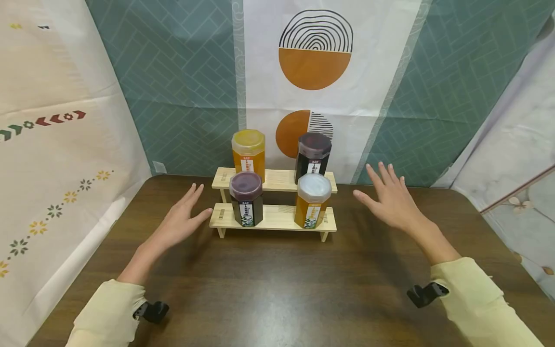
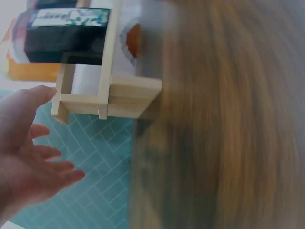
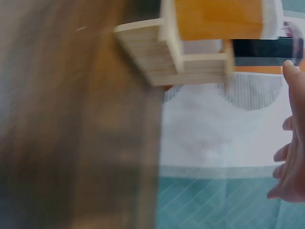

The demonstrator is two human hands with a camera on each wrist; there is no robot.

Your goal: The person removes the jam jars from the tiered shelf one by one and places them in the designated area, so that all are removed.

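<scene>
While the left hand (image 1: 178,218) and right hand (image 1: 389,202) hover empty, fingers extended, either side of the wooden stand (image 1: 279,215) on the tabletop (image 1: 260,274), I see four jars (image 1: 246,198) paired on its tiers, probably stepped so the rear ones show.

Jars (image 1: 246,205) on rack (image 1: 278,218); rack on table (image 1: 273,284)

Left hand (image 1: 179,219) just left of the wooden rack (image 1: 279,215), fingers extended, thumb set apart. Right hand (image 1: 390,200) right of the rack, fingers straight, slightly spread. Both forearms (image 1: 433,241) slant toward it.
</scene>
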